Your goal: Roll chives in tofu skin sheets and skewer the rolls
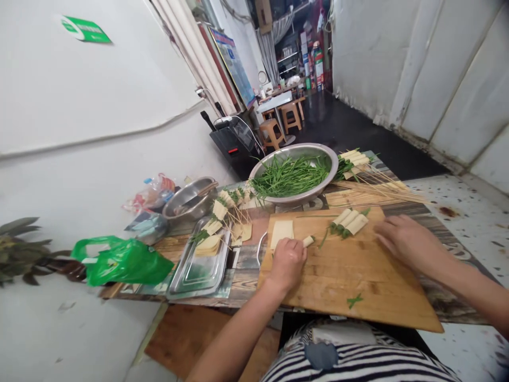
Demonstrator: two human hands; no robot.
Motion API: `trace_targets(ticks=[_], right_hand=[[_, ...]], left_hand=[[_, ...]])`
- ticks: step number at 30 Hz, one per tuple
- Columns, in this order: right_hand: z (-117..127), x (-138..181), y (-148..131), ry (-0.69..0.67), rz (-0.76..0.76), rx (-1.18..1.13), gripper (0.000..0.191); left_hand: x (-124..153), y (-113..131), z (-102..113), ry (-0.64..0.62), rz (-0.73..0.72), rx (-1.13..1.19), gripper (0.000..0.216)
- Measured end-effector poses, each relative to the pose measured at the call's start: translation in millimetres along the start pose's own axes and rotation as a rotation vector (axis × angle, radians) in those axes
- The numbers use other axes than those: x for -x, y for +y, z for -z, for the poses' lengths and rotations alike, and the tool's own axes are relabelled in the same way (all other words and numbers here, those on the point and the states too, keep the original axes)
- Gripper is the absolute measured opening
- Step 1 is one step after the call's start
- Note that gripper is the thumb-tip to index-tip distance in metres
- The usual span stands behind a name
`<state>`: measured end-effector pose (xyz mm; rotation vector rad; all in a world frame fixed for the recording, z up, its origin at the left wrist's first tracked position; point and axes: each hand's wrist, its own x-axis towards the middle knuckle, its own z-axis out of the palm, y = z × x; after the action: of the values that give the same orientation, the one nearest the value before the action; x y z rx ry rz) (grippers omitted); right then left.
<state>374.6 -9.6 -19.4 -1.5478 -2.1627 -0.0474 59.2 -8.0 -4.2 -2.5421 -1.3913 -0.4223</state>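
a small pale roll (308,241) with green at its end lies on the wooden chopping board (358,276), partly hidden under the left hand (288,262). that hand's grip is curled down over the roll, fingers close together, with one end of the roll poking out past them. just beyond the hand lie flat pale sheets (283,231), near the board's metal handle (260,248). farther right on the board, a few finished rolls (350,222) with green filling lie side by side. the right hand (401,239) is at the board's right edge, just beside those rolls; its fingers are bent and i cannot tell whether its grip is spread or pinching anything. a few green scraps (354,301) lie near the board's close edge.

past the board, a wide steel bowl (294,200) holds long thin greens (292,175). to its right are bare skewers (369,197) and a pile of skewered rolls (355,158). left of the board, a metal tray (194,278) carries a stack of pale sheets (208,245), with more rolls on sticks (220,208) at its far end. behind it sits a smaller steel bowl (169,211). a green plastic bag (123,262) is at the left end of the bench (244,281). farther off, stools (292,115) stand by a small table (275,102).
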Motion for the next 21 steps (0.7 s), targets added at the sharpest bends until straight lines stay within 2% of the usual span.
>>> trace_targets(ticks=[3, 5, 8, 13, 17, 21], right_hand=[[3, 16, -3, -0.031, -0.022, 0.114, 0.031], [2, 23, -6, -0.006, -0.043, 0.074, 0.033], [0, 37, -12, 0.011, 0.009, -0.044, 0.031], [16, 63, -41, 0.180, 0.116, -0.093, 0.032], [32, 63, -77, 0.234, 0.204, -0.203, 0.032], [19, 55, -91, 0.161, 0.162, -0.329, 0.023]], left_hand=[[-4, 6, -2, -0.016, 0.069, -0.009, 0.012], [-5, 9, 0, -0.033, 0.081, 0.001, 0.011], [-5, 12, 6, -0.062, 0.099, 0.027, 0.011], [-6, 13, 11, -0.105, 0.151, 0.071, 0.013], [-7, 13, 14, -0.100, 0.174, 0.117, 0.019], [-6, 13, 14, -0.097, 0.169, 0.152, 0.017]])
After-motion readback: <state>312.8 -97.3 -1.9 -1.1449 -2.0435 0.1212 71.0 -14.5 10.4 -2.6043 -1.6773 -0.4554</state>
